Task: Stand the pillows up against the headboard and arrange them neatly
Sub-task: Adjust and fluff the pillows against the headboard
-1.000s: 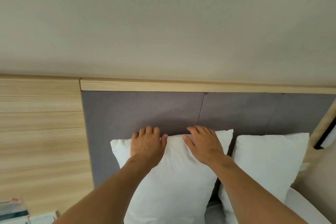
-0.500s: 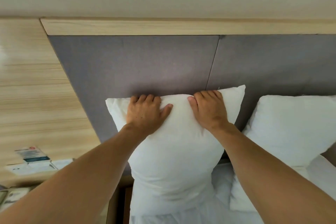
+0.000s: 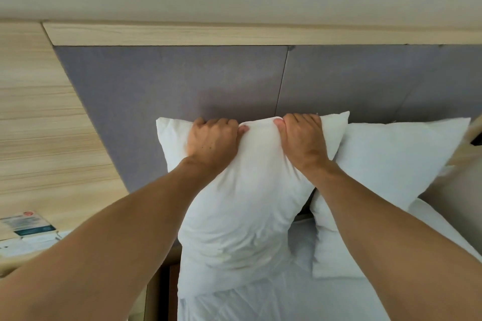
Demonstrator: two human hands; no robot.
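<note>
A white pillow [image 3: 242,206] stands upright against the grey padded headboard [image 3: 182,81]. My left hand [image 3: 212,142] and my right hand [image 3: 303,139] both grip its top edge, fingers curled over the back and thumbs pinching the front. The fabric bunches between the two thumbs. A second white pillow [image 3: 386,172] leans against the headboard just to the right, its left edge tucked behind the first one and my right forearm.
A light wooden ledge [image 3: 234,34] caps the headboard, with a wood wall panel [image 3: 39,125] at the left. Printed cards [image 3: 28,225] sit on a bedside surface at the lower left. White bedding [image 3: 287,297] covers the mattress below the pillows.
My hands went from lying flat on the pillow's top to clenching its top edge. The view has dropped lower and closer over the bed.
</note>
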